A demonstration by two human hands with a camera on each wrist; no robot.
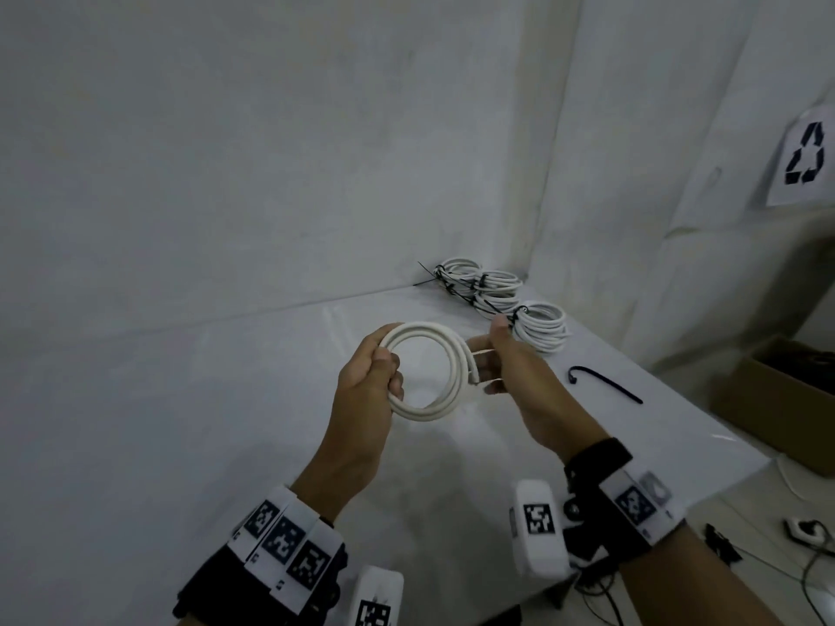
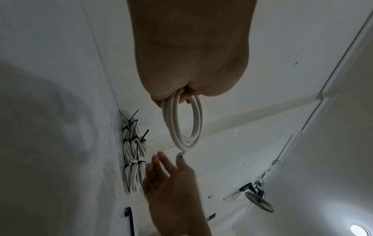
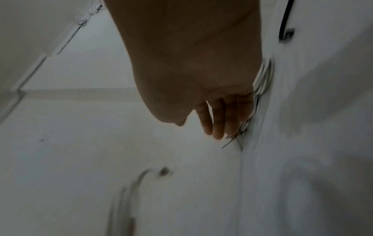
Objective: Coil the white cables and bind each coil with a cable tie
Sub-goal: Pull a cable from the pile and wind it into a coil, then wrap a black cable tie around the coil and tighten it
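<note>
Head view: left hand gripped the coil at its near side, held above the table; right hand, fingers spread, touched the loose end opposite the grip. Risk: unpinned end could spring out, loosening the loops before the tie, lying beyond the right hand, was fetched.

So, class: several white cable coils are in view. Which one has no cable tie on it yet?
The coil gripped by the left hand above the table: it is bare white, while the coils piled by the wall each carry a black tie.
</note>
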